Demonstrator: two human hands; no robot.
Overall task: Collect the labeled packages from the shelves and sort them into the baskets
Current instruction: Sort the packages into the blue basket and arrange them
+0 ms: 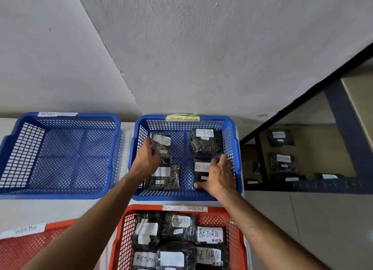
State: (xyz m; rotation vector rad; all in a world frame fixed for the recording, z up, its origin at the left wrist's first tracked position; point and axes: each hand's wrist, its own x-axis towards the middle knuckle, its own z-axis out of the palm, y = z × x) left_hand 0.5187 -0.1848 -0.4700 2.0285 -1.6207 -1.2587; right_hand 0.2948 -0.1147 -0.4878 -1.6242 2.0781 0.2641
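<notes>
Both my hands reach into the blue basket (pixel 232 132) tagged "RETURN OVERDUE". My left hand (pixel 146 157) grips a black package with a white "RETURN" label (pixel 162 143) at the basket's back left. My right hand (pixel 219 177) lies over another black "RETURN" package (pixel 200 170) at the front right, thumb at its near edge and fingers spread across it. Two more black packages lie in this basket: one at the back right (pixel 204 140), one at the front left (pixel 167 179).
An empty blue basket (pixel 60 154) stands to the left. Nearer me, a red basket (pixel 235 229) holds several labeled black packages, and another red basket (pixel 24 247) sits at the lower left. A dark metal shelf (pixel 302 185) with more packages (pixel 282 161) stands to the right.
</notes>
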